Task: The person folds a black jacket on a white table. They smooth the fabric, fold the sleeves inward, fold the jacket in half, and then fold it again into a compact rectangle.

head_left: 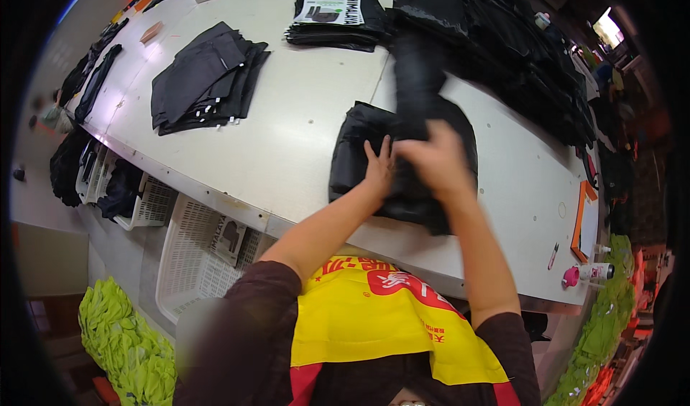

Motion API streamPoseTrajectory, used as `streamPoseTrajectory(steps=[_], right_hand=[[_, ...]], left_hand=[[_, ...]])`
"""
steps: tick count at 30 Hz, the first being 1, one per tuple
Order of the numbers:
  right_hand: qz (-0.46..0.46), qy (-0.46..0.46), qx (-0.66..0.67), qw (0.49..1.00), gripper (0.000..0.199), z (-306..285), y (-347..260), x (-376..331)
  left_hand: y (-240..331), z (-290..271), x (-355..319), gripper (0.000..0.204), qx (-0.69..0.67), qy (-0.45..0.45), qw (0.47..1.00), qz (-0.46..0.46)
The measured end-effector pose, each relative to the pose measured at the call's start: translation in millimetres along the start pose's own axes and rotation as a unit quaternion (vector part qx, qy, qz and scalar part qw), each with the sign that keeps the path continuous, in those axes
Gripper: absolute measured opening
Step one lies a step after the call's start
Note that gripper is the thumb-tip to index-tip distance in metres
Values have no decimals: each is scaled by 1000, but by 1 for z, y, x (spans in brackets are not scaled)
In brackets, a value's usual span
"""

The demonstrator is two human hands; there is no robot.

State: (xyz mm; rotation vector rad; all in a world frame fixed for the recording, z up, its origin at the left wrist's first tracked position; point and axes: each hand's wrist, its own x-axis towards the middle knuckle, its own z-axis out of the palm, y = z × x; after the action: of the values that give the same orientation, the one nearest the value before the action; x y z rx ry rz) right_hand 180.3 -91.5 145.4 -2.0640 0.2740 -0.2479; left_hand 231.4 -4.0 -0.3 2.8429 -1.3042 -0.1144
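Observation:
In front of me on the table lies a glossy black folded bundle [355, 137], which looks like cloth or film. My left hand [379, 169] rests on it, fingers spread and pressing flat. Beside it, smeared by motion, my right hand [440, 163] seems closed on a long black piece [419, 82] that stretches up and away from the bundle. Motion blur hides whether this piece is fabric or plastic. The right part of the bundle is partly covered by my right hand and forearm.
A white table [280, 133] carries dark folded garments [201, 75] at left, a labelled black stack [336, 35] at the back and a large black pile [496, 53] at back right. An orange-edged board [586, 219] and bottle [593, 271] sit right; a white basket [188, 262] stands below left.

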Motion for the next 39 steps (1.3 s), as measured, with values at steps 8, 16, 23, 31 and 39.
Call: streamPoseTrajectory(steps=[8,16,23,31,39], right_hand=[[14,-87,-438,895,64,132,37,16],[-313,-207,-498,782,25,78,74,-43],[-324,-223,-526,754,20,-8,72,-71],[-7,-104,-336,936,18,-5,5,0],[225,-187,-88,952,106,12,150,68]], left_hand=[[37,70,-31,69,-334,-219,914,66],[-31,-109,-106,44,-470,-208,791,332],[-75,-51,-16,79,-175,177,945,213],[-19,-8,-48,80,-109,92,978,151],[-20,-4,-49,77,-191,68,966,161]])
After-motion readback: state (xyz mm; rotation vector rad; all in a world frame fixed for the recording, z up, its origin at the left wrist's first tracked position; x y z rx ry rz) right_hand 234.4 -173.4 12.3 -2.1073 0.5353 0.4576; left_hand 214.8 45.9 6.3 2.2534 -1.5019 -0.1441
